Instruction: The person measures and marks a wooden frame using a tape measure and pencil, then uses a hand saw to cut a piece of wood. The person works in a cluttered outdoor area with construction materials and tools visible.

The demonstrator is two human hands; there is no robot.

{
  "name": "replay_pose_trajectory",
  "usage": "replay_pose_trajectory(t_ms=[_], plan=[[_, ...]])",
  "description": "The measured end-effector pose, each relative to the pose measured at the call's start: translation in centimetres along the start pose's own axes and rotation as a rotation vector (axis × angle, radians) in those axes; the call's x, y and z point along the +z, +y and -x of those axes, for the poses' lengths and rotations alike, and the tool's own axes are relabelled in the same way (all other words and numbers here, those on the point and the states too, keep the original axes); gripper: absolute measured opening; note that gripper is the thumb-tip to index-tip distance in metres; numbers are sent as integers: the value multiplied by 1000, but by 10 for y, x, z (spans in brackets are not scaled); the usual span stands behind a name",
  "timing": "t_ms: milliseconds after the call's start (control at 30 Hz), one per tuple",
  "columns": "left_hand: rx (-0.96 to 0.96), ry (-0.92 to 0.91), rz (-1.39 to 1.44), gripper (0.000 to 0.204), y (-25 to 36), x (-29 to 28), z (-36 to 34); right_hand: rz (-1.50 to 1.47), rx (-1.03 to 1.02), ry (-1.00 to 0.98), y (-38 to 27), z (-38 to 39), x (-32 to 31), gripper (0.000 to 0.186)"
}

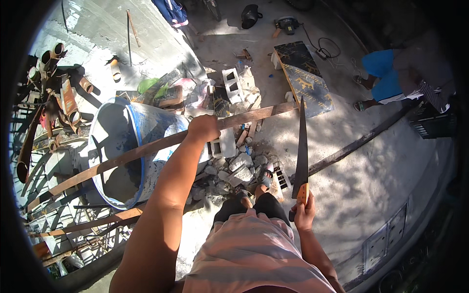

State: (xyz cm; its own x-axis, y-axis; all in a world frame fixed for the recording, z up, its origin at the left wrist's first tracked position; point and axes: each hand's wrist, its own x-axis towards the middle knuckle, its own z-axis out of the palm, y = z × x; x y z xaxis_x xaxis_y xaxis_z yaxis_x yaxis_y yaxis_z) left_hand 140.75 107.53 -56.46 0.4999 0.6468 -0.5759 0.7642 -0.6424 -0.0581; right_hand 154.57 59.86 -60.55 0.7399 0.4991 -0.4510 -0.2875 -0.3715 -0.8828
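Note:
My left hand [204,128] is closed around a long wooden strip [161,142], which slants from the lower left up to the right across the blue drum. My right hand [305,212] grips the orange handle of a handsaw [302,151]. The dark blade points away from me, its tip beside the far right end of the strip. Whether blade and wood touch, I cannot tell.
A blue-rimmed drum [139,151] lies on its side at left, near rusty pipes [73,117]. Broken concrete [241,166] and a hollow block [232,85] lie ahead of my feet. Beyond are a patterned board [305,78], a corded power tool [287,24], a long beam [361,140] and another person [383,73].

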Motion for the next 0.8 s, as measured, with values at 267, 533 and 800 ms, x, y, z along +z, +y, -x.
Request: replay_pose_trajectory(t_ms=[267,533,800], plan=[[51,-64,26,66,-2,-17,-10,166,-346,-337,-78,-30,70,54],[103,21,298,54,-22,-5,-18,306,-348,-469,-136,-28,132,57],[97,-4,117,65,-12,-7,-22,369,-412,-376,-139,-31,168,52]])
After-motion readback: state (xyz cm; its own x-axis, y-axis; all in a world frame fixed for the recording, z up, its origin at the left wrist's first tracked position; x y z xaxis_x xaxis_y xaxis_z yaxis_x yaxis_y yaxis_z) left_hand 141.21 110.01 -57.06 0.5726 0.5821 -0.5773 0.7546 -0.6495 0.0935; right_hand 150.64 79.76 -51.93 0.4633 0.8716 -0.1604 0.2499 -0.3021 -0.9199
